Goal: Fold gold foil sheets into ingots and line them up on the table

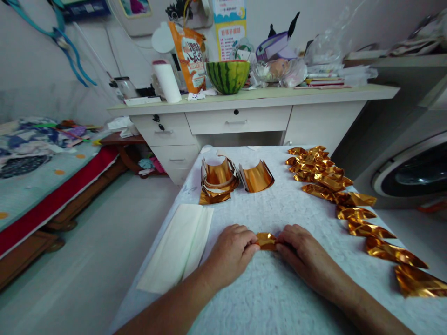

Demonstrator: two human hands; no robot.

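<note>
A small piece of folded gold foil paper (pixel 266 241) stretches between my two hands, just above or on the cloth-covered table (pixel 240 298). My left hand (pixel 234 251) pinches its left end between thumb and fingers. At its right end, my right hand (pixel 302 251) is closed in the same way. Beyond my hands stand curled gold foil sheets: a thicker stack (pixel 219 179) and a smaller curved stack (pixel 257 177). Pale paper sheets (pixel 178 246) lie left of my left hand. Several folded gold foil pieces (pixel 365 228) form a line along the table's right side.
Behind the table is a white desk (pixel 240 121) holding a cut watermelon (pixel 227 77), an orange pouch (pixel 190 60), a paper roll (pixel 167 81) and plastic bags. A bed (pixel 52 186) stands on the left, a front-loading washing machine (pixel 412 163) on the right.
</note>
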